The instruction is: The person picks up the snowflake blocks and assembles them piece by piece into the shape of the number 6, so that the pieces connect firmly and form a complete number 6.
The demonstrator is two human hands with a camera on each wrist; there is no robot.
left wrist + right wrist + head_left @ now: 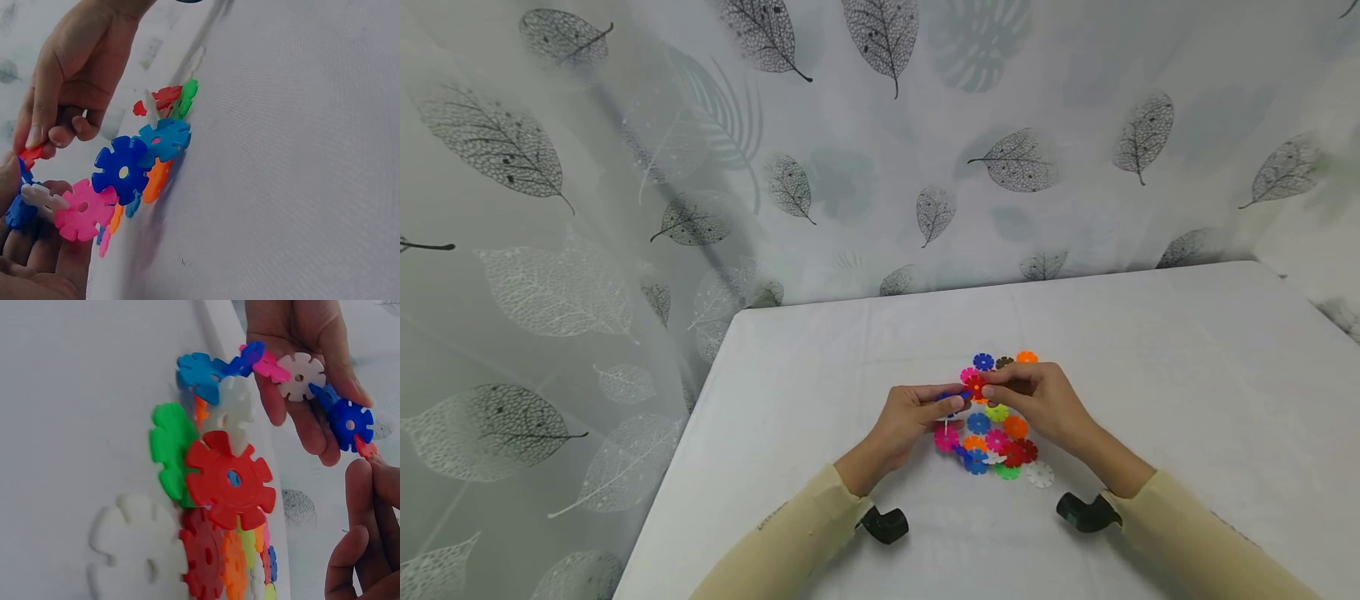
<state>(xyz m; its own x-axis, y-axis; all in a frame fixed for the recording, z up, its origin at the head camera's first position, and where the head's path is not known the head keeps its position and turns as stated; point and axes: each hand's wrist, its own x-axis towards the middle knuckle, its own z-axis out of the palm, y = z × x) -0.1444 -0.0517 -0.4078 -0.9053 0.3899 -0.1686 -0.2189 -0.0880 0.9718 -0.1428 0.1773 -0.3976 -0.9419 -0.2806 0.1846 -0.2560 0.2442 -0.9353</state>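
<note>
My left hand (904, 423) holds a chain of notched plastic flower discs between thumb and fingers. Seen from the right wrist, the held end has a dark blue disc (350, 425), with a white disc (301, 377) farther along. A pink disc (84, 209) and another dark blue disc (122, 170) follow in the left wrist view. My right hand (1047, 404) pinches a red disc (974, 387) between thumb and index finger. The red disc's edge meets the held end's blue disc at a notch. My right fingers partly hide the red disc.
More coloured discs lie on the white-covered table (880, 350) under and around both hands, among them an orange disc (1015, 427), a green disc (173, 453) and a white disc (1040, 474). A black curved piece (885, 526) sits by the left cuff, another (1084, 512) by the right.
</note>
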